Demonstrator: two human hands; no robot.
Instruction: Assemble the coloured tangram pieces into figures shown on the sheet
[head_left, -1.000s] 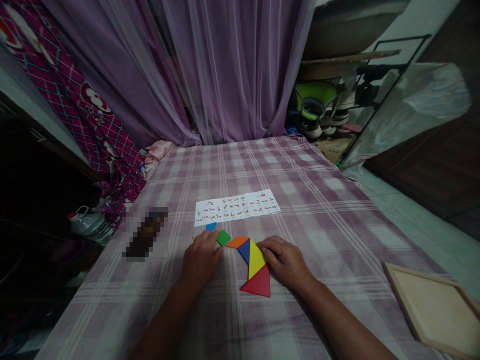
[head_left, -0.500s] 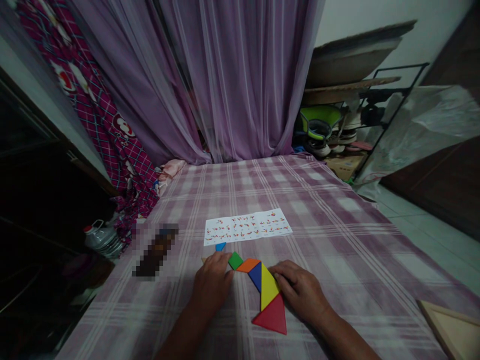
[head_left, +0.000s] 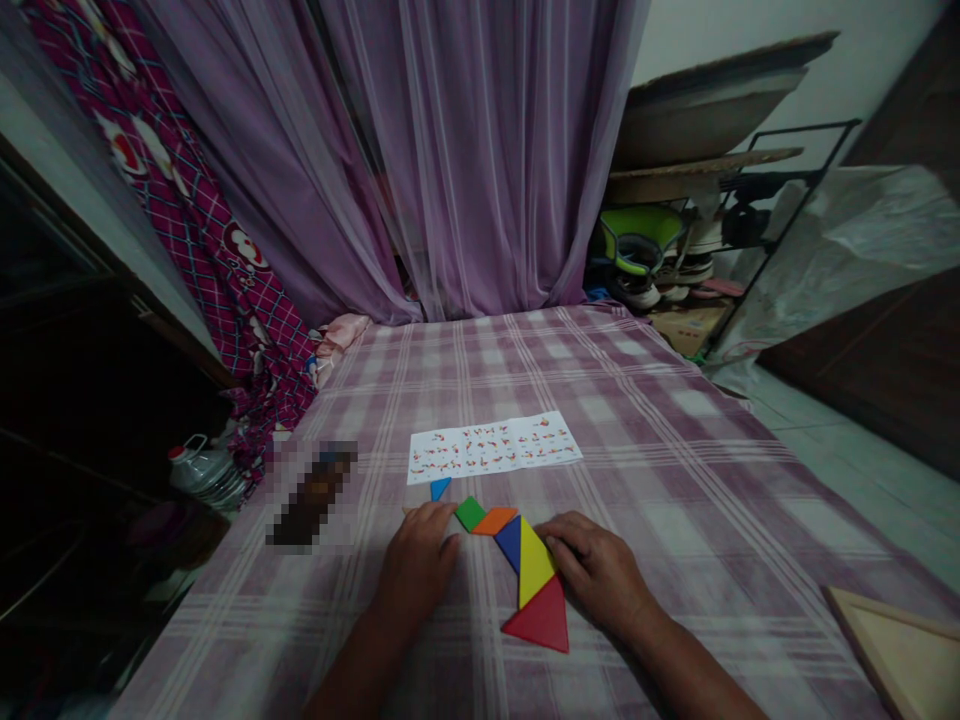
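Tangram pieces lie in a bent chain on the plaid cloth. A green square (head_left: 470, 514) meets an orange parallelogram (head_left: 495, 521), followed by a dark blue triangle (head_left: 510, 543), a yellow triangle (head_left: 534, 570) and a red triangle (head_left: 541, 617). My left hand (head_left: 417, 555) rests just left of the green square, thumb apart from its extended fingers. Beyond those fingers is a light blue triangle (head_left: 440, 488); a tan tip (head_left: 406, 510) peeks out beside them, the rest hidden. With thumb and index finger together, my right hand (head_left: 596, 570) presses the yellow triangle's right edge.
A white sheet printed with small coloured figures (head_left: 495, 447) lies beyond the pieces. At the lower right is a shallow wooden tray (head_left: 862, 630). A blurred-out dark item (head_left: 311, 497) lies left. Purple curtains (head_left: 480, 160) hang at the far edge.
The view has tilted slightly, so the cloth's contents appear a little higher. My left hand has shifted slightly away from the green square. My right hand stays against the yellow triangle.
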